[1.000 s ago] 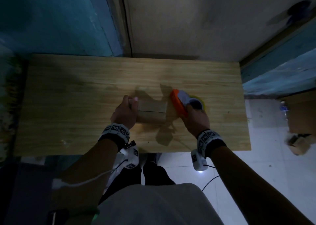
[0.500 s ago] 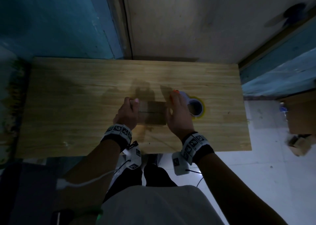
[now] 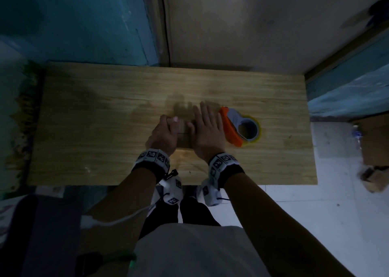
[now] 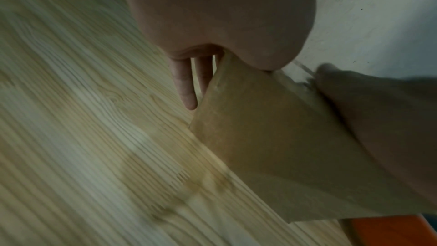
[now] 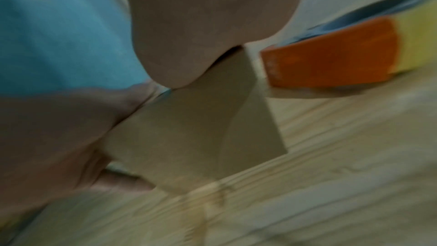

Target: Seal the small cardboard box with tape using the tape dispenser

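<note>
The small brown cardboard box (image 3: 184, 139) sits on the wooden table (image 3: 94, 129), mostly covered by both hands. My left hand (image 3: 163, 132) grips its left end, thumb over the top edge and fingers (image 4: 187, 91) down the far side. Pressing on the box top is my right hand (image 3: 207, 129), laid flat with straight fingers. The orange and grey tape dispenser (image 3: 240, 127) with its yellow tape roll lies on the table just right of the box, held by no hand. The wrist views show the box (image 4: 272, 147) (image 5: 189, 128) close up, with the dispenser (image 5: 331, 63) behind it.
The table stands against a pale wall (image 3: 231, 24) with a blue wall (image 3: 84, 24) to the left. Bare wood (image 3: 273, 167) lies on both sides of the hands. White tiled floor (image 3: 336, 213) and a brown box (image 3: 372, 142) lie off the table's right edge.
My right hand let go of the tape dispenser, which now lies on the table, and moved left to lie flat on the box top. The left hand kept its hold.
</note>
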Motion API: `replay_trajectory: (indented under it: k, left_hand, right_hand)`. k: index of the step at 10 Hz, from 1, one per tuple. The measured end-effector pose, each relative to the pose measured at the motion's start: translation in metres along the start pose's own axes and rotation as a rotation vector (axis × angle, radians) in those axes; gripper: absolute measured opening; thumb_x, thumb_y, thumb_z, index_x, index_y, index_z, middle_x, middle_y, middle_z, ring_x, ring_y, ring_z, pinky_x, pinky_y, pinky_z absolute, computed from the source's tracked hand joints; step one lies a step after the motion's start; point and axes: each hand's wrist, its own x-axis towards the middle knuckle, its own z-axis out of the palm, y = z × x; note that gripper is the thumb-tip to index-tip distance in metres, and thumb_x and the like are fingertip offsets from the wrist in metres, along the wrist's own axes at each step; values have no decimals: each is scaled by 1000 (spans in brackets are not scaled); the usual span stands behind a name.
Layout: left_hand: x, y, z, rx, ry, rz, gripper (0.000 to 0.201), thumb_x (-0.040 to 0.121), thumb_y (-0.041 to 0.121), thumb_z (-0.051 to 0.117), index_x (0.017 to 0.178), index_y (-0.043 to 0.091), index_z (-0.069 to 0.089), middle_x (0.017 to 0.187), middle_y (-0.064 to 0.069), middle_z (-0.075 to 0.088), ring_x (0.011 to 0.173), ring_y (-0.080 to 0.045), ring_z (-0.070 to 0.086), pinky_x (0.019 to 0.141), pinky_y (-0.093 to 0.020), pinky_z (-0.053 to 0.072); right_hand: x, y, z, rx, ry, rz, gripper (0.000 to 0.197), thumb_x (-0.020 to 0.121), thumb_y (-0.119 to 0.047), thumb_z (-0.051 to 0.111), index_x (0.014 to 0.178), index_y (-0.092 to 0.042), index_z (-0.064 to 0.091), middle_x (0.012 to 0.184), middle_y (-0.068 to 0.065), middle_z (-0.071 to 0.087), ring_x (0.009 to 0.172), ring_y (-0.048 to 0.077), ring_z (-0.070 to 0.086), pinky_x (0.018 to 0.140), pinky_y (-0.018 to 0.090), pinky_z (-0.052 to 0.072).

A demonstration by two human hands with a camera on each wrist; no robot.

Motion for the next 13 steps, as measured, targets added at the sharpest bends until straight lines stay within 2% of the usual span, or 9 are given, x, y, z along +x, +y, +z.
replay_trajectory:
  k: [3,4,5,8,9,10,11,12,13]
  left_hand:
    - [3,2,2,-366,-64,-15,35,104,37,36,121,10,51,86,7,56,80,-15,57,66,-22,42]
    - [8,-6,4,-464,-182,-12,34,105,36,33,120,9,49,85,2,52,76,-9,51,74,-23,43]
    - [14,-13,7,-550,-262,-55,65,94,60,32,132,11,49,128,-10,58,117,-25,55,105,-41,43]
    - [17,-12,8,-549,-278,-134,58,104,46,21,155,17,20,160,-3,23,146,-20,23,108,-24,20]
    - [14,-9,6,-561,-260,-108,57,104,45,21,153,15,26,153,-2,33,141,-17,31,104,-22,23]
    - [10,-3,4,-574,-254,-56,54,100,51,18,134,22,47,118,10,47,108,-5,46,90,-14,33]
    - [7,-1,0,-694,-290,-101,46,103,47,15,132,27,45,127,9,48,116,-4,46,103,-23,30]
    - [13,1,-9,-698,-294,-105,56,106,39,25,156,18,9,161,-6,15,147,-23,19,112,-30,22]
    - [17,6,-27,-733,18,-47,62,99,35,47,153,25,17,154,-13,30,137,-29,38,106,-37,42]
  right_hand:
    - [-18,13,-8,925,-83,340,75,102,-41,43,158,-18,-1,165,6,9,150,20,15,118,32,18]
    - [-17,12,-8,1094,-99,438,74,100,-44,46,159,-21,8,164,3,15,148,21,22,119,40,25]
    - [-16,13,-6,1182,-89,485,70,100,-44,45,158,-22,12,163,3,20,146,22,27,113,35,30]
    - [-8,19,6,1200,-110,466,64,101,-47,43,156,-25,20,158,5,31,139,20,38,107,34,41]
    - [-8,15,2,1156,-105,450,59,103,-42,40,156,-22,20,153,5,35,129,13,41,87,13,42]
    - [-11,14,1,1094,-90,436,64,102,-48,39,156,-22,20,153,5,35,131,15,41,95,20,40]
    - [-13,10,-11,1043,-130,457,61,103,-49,34,157,-23,20,158,6,30,142,23,33,104,28,31]
    - [-12,13,-24,1032,-109,465,53,106,-42,27,156,-23,22,161,3,23,147,19,24,104,21,19]
    - [-16,15,-35,978,27,438,50,107,-35,31,153,-18,29,159,8,29,145,23,29,110,23,19]
